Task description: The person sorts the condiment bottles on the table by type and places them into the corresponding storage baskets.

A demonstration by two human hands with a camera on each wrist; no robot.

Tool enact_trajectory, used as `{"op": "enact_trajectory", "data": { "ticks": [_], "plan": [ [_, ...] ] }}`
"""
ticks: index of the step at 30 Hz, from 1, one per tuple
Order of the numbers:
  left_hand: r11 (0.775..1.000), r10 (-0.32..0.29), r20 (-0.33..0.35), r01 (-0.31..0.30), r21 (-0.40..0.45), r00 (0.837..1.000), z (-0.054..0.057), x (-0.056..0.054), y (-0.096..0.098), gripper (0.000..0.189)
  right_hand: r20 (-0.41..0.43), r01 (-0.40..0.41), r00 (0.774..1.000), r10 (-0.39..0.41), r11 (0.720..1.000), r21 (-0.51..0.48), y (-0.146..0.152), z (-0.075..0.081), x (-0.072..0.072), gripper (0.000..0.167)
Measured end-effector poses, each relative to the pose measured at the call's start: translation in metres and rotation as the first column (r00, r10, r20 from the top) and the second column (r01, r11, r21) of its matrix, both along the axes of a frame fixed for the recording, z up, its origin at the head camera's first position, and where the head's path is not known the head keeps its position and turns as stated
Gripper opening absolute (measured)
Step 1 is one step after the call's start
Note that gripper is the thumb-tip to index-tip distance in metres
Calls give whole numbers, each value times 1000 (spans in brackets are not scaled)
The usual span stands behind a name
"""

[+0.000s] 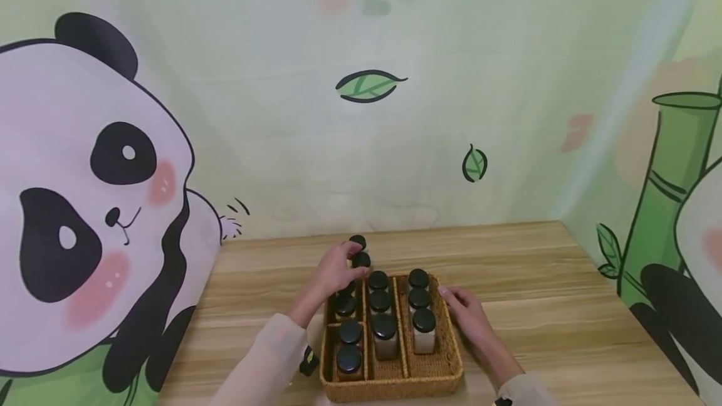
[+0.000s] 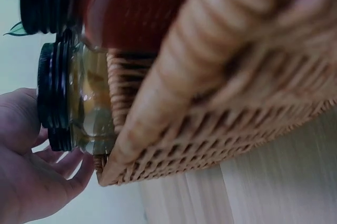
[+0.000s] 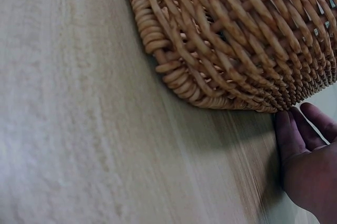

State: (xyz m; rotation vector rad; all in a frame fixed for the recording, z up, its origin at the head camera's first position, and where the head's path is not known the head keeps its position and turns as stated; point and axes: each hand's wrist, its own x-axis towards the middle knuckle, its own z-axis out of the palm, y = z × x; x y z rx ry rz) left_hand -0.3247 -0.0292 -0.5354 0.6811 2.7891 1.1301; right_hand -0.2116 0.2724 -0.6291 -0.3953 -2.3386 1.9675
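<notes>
A woven basket [image 1: 392, 388] with dividers holds several black-lidded glass jars. My left hand [image 1: 335, 268] reaches over its far left corner, thumb and fingers around a black-lidded jar [image 1: 361, 260]. Another black lid [image 1: 358, 242] shows just beyond, by the fingertips. In the left wrist view the left hand [image 2: 31, 155] curves behind a jar with yellowish contents [image 2: 95, 100]; what lies within its grasp is mostly hidden there. My right hand [image 1: 470, 318] has its extended fingers against the basket's right side. The right wrist view shows those fingertips [image 3: 287, 121] at the wicker wall near the table.
Jars with red contents [image 2: 131, 10] stand in the near left compartment. Three pale jars [image 1: 424, 337] line the right compartment, and three more [image 1: 386, 343] the middle one. The wooden table [image 1: 524, 268] meets a panda-printed backdrop [image 1: 282, 143] behind.
</notes>
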Motion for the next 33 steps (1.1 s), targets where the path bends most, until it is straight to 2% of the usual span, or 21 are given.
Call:
{"op": "enact_trajectory", "data": {
  "ticks": [8,16,22,26,33],
  "plan": [
    [999,37,16,-37,-5,999,-2,-2,3,49,-11,-6,1000,6,1000,7,-3,4,3,61],
    [998,66,-6,-66,7,998,-4,-1,1,44,-20,1,1000,-1,1000,-13,-5,4,4,58],
    [996,70,-37,-68,52,997,-9,-1,-2,44,-15,-2,1000,1,999,-33,-6,5,5,60],
    [995,70,-42,-67,75,997,-5,-1,-5,45,-14,23,1000,-23,999,-32,-6,5,5,55],
    [988,65,-77,-53,142,995,10,-4,-13,44,-6,22,1000,-22,999,-39,-2,3,3,51]
  ]
}}
